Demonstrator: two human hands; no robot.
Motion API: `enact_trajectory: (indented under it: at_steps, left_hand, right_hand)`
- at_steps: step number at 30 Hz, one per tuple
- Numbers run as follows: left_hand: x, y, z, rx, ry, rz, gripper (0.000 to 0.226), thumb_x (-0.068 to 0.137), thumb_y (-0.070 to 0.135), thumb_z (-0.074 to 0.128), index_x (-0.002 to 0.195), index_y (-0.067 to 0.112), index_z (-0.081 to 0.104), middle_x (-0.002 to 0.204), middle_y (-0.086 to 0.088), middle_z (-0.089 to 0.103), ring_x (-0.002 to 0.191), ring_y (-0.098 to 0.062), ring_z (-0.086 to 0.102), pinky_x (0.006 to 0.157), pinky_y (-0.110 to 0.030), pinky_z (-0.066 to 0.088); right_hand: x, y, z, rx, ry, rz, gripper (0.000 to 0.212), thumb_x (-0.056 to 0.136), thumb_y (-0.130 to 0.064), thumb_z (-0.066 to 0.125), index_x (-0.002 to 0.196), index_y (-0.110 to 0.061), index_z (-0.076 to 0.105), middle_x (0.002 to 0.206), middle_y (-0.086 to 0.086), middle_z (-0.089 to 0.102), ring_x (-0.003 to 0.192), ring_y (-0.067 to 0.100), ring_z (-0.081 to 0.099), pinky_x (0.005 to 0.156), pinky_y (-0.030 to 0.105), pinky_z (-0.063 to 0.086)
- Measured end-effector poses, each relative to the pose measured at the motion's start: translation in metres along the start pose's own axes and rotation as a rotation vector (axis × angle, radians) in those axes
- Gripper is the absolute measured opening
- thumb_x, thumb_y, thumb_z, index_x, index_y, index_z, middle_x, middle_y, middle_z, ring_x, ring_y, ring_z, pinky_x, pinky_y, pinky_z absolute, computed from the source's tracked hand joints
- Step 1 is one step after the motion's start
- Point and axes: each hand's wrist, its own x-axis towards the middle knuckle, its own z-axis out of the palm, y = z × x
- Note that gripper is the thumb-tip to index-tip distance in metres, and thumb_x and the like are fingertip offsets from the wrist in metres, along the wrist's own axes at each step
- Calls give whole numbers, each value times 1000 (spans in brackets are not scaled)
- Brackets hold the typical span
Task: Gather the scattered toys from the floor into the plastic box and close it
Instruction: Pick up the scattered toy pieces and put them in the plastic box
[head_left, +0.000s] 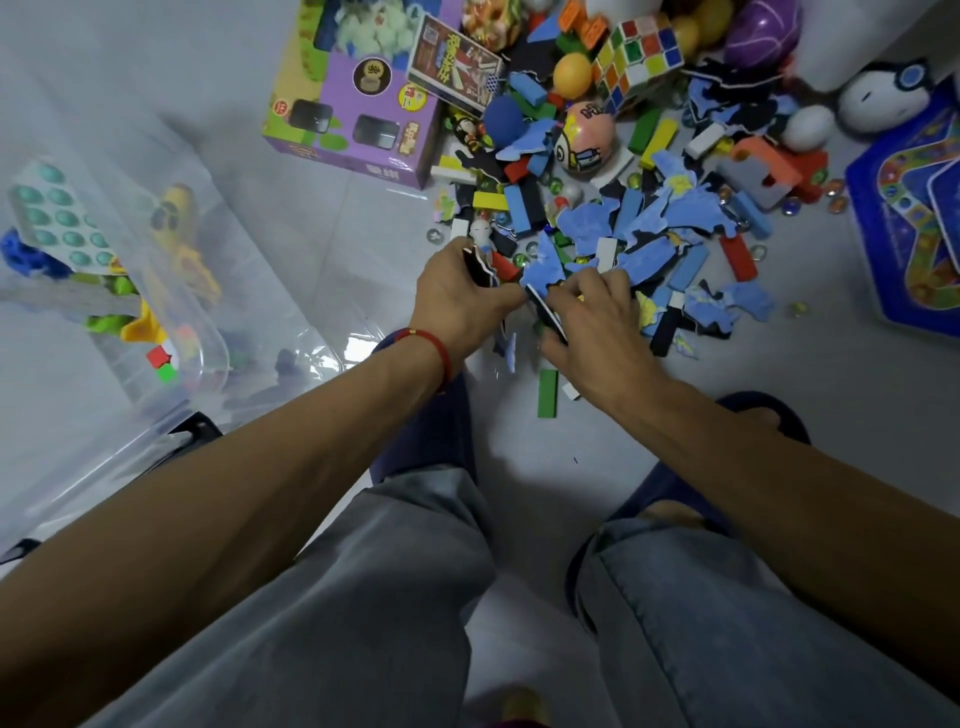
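You've got a pale glossy tiled floor (322, 218) under everything. Below you: grey trouser legs (395, 597), dark blue slippers (769, 410) (rt one shows toes), and a red string bracelet (441, 348) w/ a small gold bead at the wrist.

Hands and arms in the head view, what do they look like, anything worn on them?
Both forearms are bare, with no sleeves in view. The left hand has a thin red cord bracelet with a small gold bead at its wrist. The right hand wears nothing: no ring, watch or glove shows.
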Motion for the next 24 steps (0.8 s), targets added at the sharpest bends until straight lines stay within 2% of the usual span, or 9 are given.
enact_trajectory:
  at_steps: [4,6,7,10,12,14,18,22,24]
  left_hand:
    - [-5,9,-5,-161,48,-91,26,61,17,77,83,7,66,81,-12,73,81,-31,71,72,-50,60]
    - [-10,19,-10,-221,68,-78,16,69,5,76,73,10,62,66,-4,68,66,-22,67,65,-41,61]
    - [-13,26,-14,-255,81,-73,23,72,-1,74,68,14,57,59,-1,63,61,-20,62,60,-35,58]
    - [-25,51,-31,-399,110,-44,31,77,-8,68,70,15,48,66,-10,55,59,-24,58,59,-32,50]
    - [-33,72,-45,-505,111,-3,29,76,-8,67,73,15,49,70,-14,53,60,-24,57,63,-38,49]
    - [-41,90,-63,-588,125,29,26,70,-4,67,74,15,50,74,-16,50,61,-23,53,64,-40,46]
    - [-47,111,-115,-751,253,10,27,79,-7,67,78,15,51,71,-12,51,53,-16,50,58,-30,48]
    - [-57,97,-186,-749,590,62,19,82,4,69,87,11,52,65,-2,48,50,-13,48,54,-27,42]
    - [-63,81,-219,-632,763,53,21,78,25,72,90,13,59,70,-5,51,60,-19,52,59,-34,45]
  right_hand:
    - [-2,0,-7,266,58,70,26,91,-23,62,112,-9,67,113,11,55,109,34,44,87,39,42]
    - [-6,0,-25,502,88,158,19,91,-23,64,106,-12,68,102,6,58,100,27,53,78,36,46]
    - [-7,-2,-38,664,82,215,17,91,-22,65,104,-13,70,95,7,61,91,22,57,72,37,50]
    - [-6,-12,-86,1172,-18,399,14,93,-19,65,102,-11,72,85,18,65,75,19,59,62,41,53]
    - [2,-19,-117,1465,-155,508,14,95,-18,62,103,-15,72,90,8,71,83,19,64,65,36,55]
    - [14,-32,-141,1536,-286,531,16,97,-22,58,102,-17,73,104,9,74,95,25,69,72,38,57]
    - [41,-88,-170,1508,-392,439,30,101,-21,52,85,-19,77,124,26,64,116,45,61,97,62,47]
    - [76,-182,-188,1589,-486,136,22,102,-23,53,114,-15,69,126,18,62,102,30,62,72,46,59]
    - [86,-235,-192,1581,-527,-27,21,101,-22,55,111,-8,67,110,19,62,94,29,62,76,49,61]
